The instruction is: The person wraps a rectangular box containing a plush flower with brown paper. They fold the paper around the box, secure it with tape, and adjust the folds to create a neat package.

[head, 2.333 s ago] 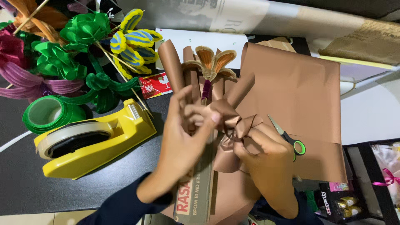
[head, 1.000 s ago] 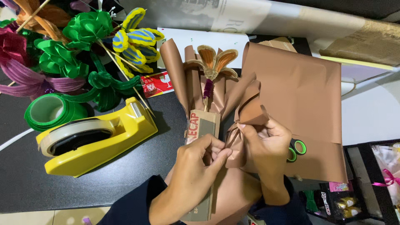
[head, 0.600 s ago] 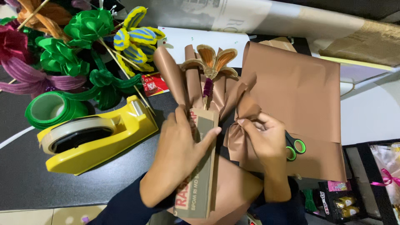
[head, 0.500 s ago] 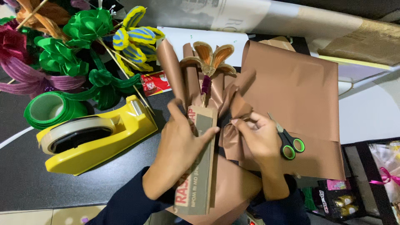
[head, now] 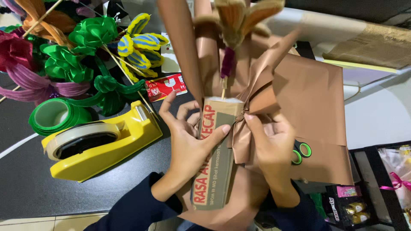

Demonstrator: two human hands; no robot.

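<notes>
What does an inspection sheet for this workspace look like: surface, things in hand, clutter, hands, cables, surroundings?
Surface: dark tabletop, white strip at right.
Things in hand: cardboard strip wrapped in gathered brown paper, brown fuzzy flower on top.
Clutter: yellow tape dispenser, green tape roll, green ribbon flowers, red packet, green-handled scissors.
Hands: left hand grips the strip; right hand pinches the paper.
Cables: nothing seen.
Surroundings: brown paper sheet, box of wrapped sweets.

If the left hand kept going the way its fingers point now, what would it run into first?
The left hand already grips the cardboard strip, fingers aimed up and right. Going on, it would likely meet the gathered brown paper wrap first, though depth is hard to judge.
</notes>
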